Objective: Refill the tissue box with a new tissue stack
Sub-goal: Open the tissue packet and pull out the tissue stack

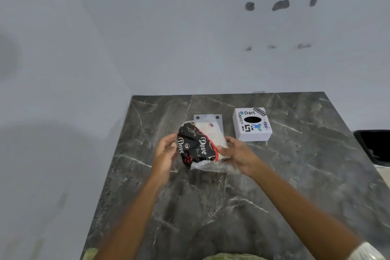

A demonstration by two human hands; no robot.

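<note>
1. The right hand point(236, 154) is gripping the right end of the tissue pack point(200, 145), its thumb pressing on the black printed wrapper and its fingers closing round the white tissues; the grip is clamped on the pack.
2. The left hand point(165, 151) is hovering just beside the pack's left end, fingers curled and spread apart, clamping nothing; whether the fingertips are touching the wrapper is not clear.
3. The pack is being held tilted above the tabletop point(295, 175), with loose clear plastic hanging at its near edge.
4. A flat white plate point(207, 118) is lying on the tabletop just beyond the pack, partly hidden by it.
5. The tissue box point(252, 124) is sitting to the right of the plate, its dark oval slot facing up and stickers covering its top.
6. A black bin point(375, 145) is showing at the far right edge.
</note>
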